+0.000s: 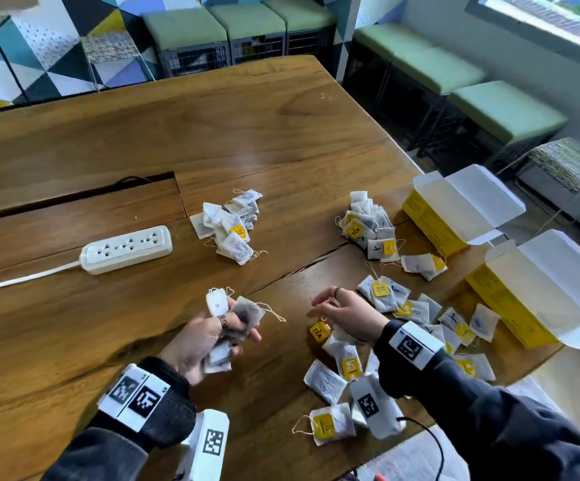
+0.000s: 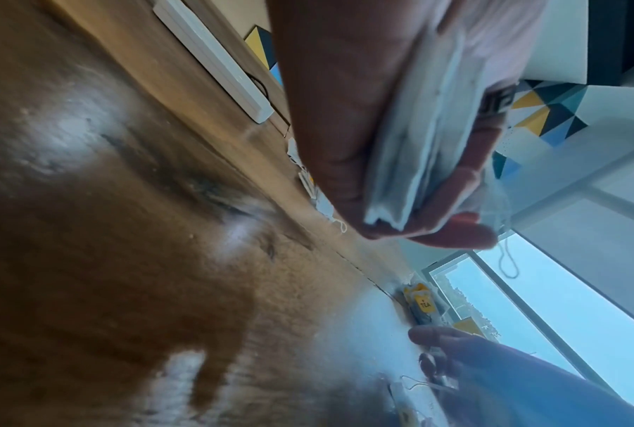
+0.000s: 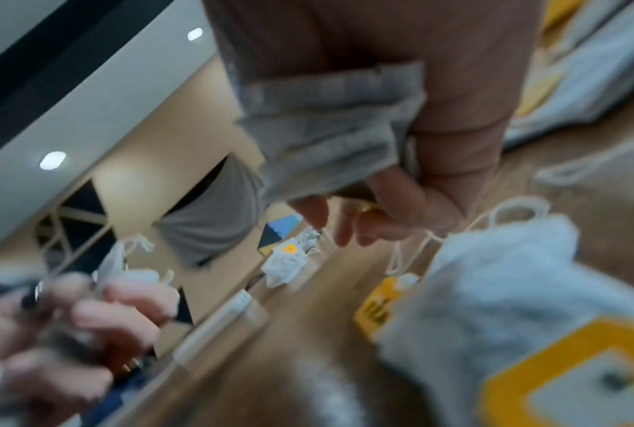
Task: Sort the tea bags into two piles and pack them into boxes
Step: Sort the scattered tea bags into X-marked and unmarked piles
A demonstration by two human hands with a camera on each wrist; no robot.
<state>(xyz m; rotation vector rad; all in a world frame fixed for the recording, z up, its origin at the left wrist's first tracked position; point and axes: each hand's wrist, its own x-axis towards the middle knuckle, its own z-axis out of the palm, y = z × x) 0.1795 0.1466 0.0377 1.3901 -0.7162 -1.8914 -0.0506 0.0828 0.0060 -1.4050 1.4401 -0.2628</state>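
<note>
My left hand (image 1: 208, 336) grips a bunch of white tea bags (image 1: 245, 312) just above the table; the left wrist view shows the stack (image 2: 417, 144) pressed between fingers and palm. To its right, my right hand (image 1: 346, 312) holds one tea bag (image 3: 326, 130) under its curled fingers, and the bag's yellow TEA tag (image 1: 320, 332) dangles below on its string. One sorted pile (image 1: 229, 227) lies mid-table, and a second pile (image 1: 368, 227) lies to its right. Several loose tea bags (image 1: 417, 312) are scattered under and beside my right arm. Two open yellow boxes (image 1: 431, 220) (image 1: 503, 300) stand at the right edge.
A white power strip (image 1: 127, 249) lies to the left on the wooden table (image 1: 212, 133), its cable running off to the left. A dark cable slot (image 1: 73, 199) cuts the tabletop behind it. Green-cushioned stools (image 1: 503, 112) line the far and right sides.
</note>
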